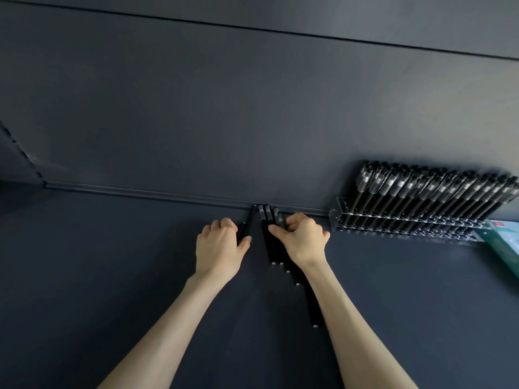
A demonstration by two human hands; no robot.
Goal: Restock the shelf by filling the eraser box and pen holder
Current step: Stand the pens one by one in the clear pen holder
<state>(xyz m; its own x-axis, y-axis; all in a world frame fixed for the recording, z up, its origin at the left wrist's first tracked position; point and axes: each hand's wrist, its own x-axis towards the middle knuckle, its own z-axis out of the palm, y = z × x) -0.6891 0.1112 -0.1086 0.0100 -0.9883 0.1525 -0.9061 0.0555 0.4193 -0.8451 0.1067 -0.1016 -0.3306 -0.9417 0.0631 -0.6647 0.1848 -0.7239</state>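
Several black pens [270,242] lie side by side on the dark shelf [112,276], their caps toward the back wall. My left hand [219,248] curls round a couple of black pens [248,223] at the left of the group. My right hand [302,240] pinches pens at the right of the group; more pens run under its wrist toward me. A clear acrylic pen holder [337,217] at the right holds several rows of upright black pens [421,192]. No eraser box is clearly in view.
A teal and white packet [505,242] lies at the far right edge beside the holder. The dark back wall [252,122] rises straight behind the pens. The shelf's left side wall [16,164] stands at the far left.
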